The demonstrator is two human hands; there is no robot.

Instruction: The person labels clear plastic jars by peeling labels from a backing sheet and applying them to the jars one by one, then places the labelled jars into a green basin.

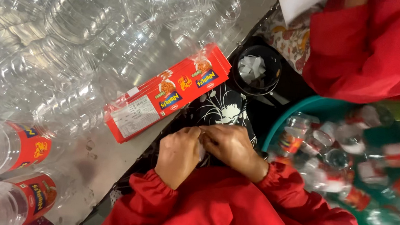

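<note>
Down over our lap, our left hand [178, 154] and right hand [229, 144] pinch shut on a small white sticker [200, 150] between the fingertips; it could curl and stick to itself; the red label stack [169, 93] overhangs the bench [95, 176] edge and may slide off.

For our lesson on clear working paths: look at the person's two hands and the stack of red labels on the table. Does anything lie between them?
Nothing visible does. The left hand and right hand meet over the black patterned cloth, pinching something small and white. The stack of red labels lies just beyond, on the grey table, with only bare table edge and cloth between.
</note>
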